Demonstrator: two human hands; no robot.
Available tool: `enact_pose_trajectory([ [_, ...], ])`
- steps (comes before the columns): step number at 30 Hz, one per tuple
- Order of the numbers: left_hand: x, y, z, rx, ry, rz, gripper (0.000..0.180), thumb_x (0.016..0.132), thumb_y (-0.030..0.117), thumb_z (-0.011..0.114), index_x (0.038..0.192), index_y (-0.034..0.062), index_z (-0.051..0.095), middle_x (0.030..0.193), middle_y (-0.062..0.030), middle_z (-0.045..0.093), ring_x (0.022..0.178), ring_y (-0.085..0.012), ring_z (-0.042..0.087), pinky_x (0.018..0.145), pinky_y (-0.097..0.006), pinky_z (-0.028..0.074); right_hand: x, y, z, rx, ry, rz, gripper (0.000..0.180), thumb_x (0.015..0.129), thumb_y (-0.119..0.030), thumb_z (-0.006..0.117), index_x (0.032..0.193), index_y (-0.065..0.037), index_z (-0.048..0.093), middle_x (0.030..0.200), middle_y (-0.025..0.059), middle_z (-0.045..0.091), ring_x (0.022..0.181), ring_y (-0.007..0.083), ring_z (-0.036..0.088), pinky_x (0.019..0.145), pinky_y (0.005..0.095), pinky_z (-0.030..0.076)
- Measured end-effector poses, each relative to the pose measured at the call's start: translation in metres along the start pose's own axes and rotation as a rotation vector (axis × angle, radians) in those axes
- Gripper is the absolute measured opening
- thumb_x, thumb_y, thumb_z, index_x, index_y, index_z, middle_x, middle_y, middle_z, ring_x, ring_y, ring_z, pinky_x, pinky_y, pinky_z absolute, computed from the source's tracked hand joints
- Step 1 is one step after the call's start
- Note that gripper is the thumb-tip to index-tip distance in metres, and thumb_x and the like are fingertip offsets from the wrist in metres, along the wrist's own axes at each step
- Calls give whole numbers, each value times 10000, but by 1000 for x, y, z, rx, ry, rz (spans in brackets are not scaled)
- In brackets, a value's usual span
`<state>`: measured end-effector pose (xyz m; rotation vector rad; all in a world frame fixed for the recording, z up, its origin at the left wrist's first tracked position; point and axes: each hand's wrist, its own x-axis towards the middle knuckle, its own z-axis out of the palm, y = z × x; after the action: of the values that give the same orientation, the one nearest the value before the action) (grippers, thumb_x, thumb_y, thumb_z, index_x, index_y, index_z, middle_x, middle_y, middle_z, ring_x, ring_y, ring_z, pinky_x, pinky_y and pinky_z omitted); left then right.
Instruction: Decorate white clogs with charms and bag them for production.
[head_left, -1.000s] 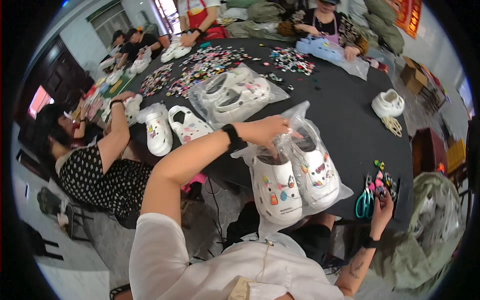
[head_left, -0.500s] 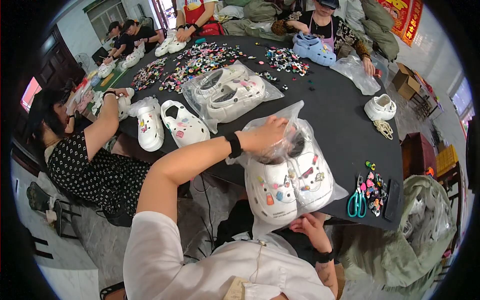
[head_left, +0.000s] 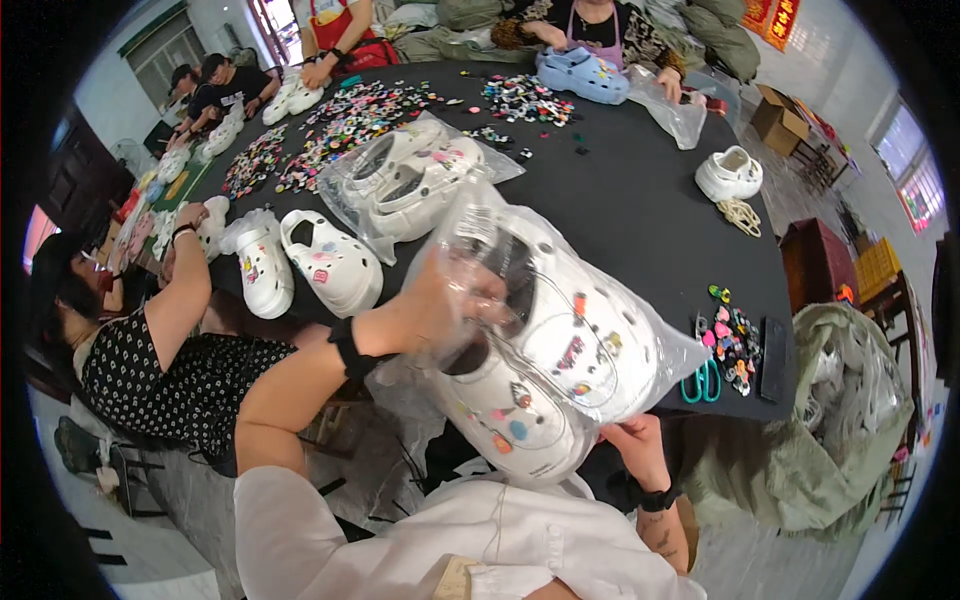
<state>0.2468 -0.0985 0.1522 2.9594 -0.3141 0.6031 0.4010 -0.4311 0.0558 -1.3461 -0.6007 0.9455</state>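
Bagged clogs [head_left: 555, 325] swung; toes point lower right, long axis diagonal.

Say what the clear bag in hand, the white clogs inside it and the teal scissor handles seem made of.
Clear bag: thin, glossy plastic film, from its wrinkles and highlights.
White clogs: probably moulded foam or rubber, smooth and satiny, given the rounded, seamless-looking shells.
Teal scissor handles: likely plastic, from their even colour; finish too small to judge.
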Motion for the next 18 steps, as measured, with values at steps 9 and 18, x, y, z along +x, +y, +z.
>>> enact_pose_trajectory([
  [9,-48,-43,-61,18,17,-350,319,652,111,725,970,114,707,1117,-32,637,1082,-206,556,1002,-398,275,-26,-26,-89,199,409,-275,152,942,-91,590,970,27,681,873,36,705,711,87,609,681,236,469],
  [18,-95,-30,-77,97,129,-541,203,653,65,708,855,59,689,992,-33,623,975,-200,564,969,-367,301,-15,-47,-81,275,510,-285,173,991,-149,570,952,-3,654,846,-11,661,678,49,540,655,217,419],
])
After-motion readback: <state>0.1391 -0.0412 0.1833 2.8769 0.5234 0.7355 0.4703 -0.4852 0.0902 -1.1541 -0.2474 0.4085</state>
